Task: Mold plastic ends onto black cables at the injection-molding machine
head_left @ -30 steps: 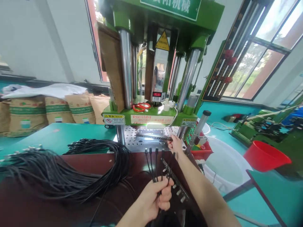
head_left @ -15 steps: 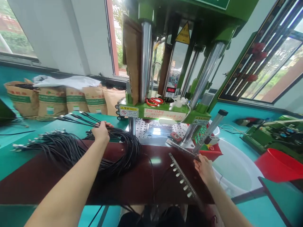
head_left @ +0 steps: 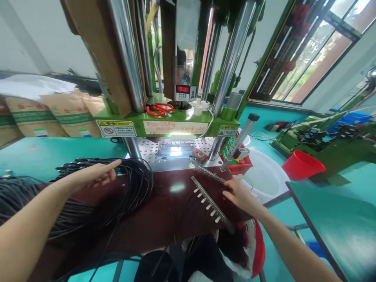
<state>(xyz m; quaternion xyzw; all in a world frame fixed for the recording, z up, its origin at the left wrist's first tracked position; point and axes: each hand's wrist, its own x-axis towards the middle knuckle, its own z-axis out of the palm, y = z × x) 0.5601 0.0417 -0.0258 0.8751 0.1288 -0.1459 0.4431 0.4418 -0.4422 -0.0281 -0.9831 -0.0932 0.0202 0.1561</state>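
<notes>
My left hand (head_left: 98, 175) is over the left part of the dark red worktop, beside a coiled bundle of black cables (head_left: 139, 182). Its index finger is stretched out, the other fingers are loosely curled, and I see nothing held in it. On the right, my right hand (head_left: 239, 194) has its fingers closed on the near end of a narrow metal strip (head_left: 210, 173), which lies slanted on the worktop. A second metal strip (head_left: 209, 199), with several silvery connector ends along its side, lies nearer to me.
A green press (head_left: 173, 117) stands ahead, with red-handled scissors (head_left: 160, 109) on its ledge and a metal mould (head_left: 176, 148) on its perforated plate. A white tub (head_left: 264, 172) and a red bucket (head_left: 304, 165) are at the right. Paper sacks (head_left: 53, 113) line the left wall.
My left hand has let go of the cables it held and has moved lower, beside the coil. My right hand stays at the strip's end. The view has turned and come closer to the press.
</notes>
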